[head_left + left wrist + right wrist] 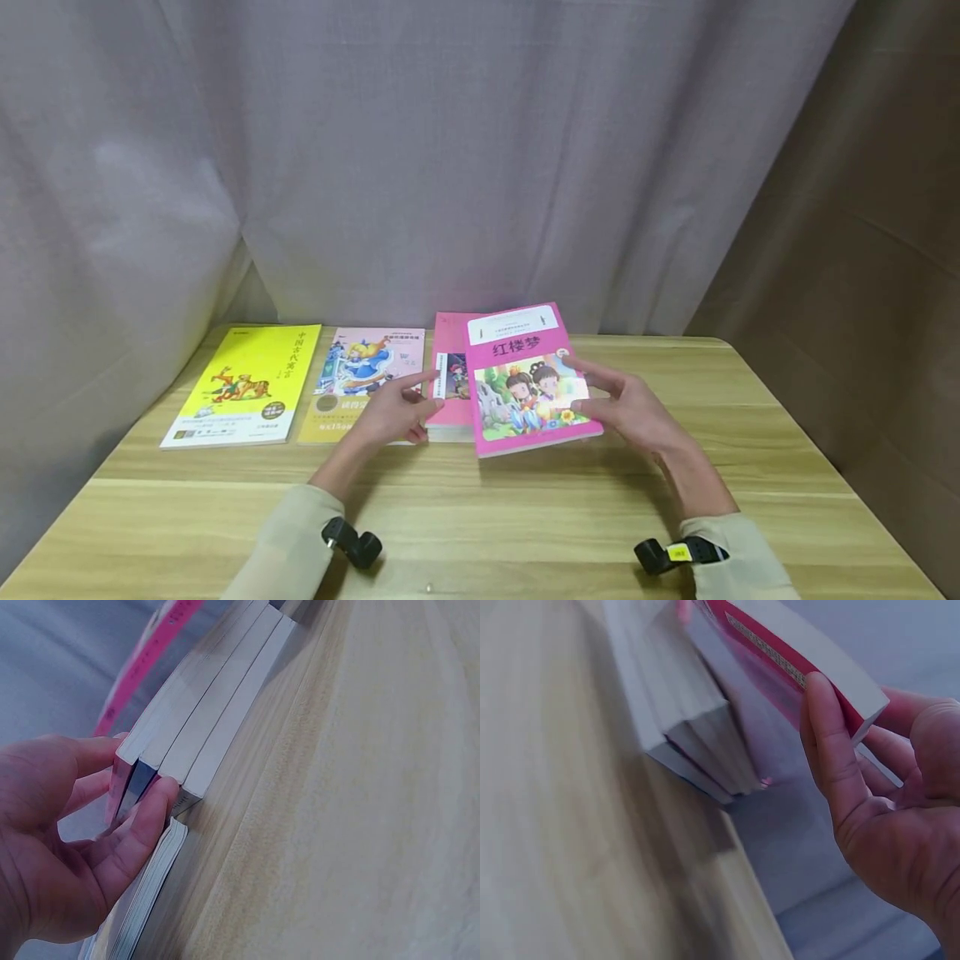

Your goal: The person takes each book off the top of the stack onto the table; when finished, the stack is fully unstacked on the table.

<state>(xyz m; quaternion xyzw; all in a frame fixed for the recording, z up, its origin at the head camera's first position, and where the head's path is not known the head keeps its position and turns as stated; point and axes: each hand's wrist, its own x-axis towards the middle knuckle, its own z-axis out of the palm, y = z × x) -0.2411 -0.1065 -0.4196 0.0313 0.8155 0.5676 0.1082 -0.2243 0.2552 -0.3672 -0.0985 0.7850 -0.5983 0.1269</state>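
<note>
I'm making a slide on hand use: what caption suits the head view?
Right hand holds a raised, tilted pink book; left hand touches a book stack.

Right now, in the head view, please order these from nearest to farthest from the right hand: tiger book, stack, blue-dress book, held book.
1. Held book: in the right hand.
2. Stack: left of the held book, which partly hides it.
3. Blue-dress book: farther left, partly behind the left hand.
4. Tiger book: at the far left.
</note>
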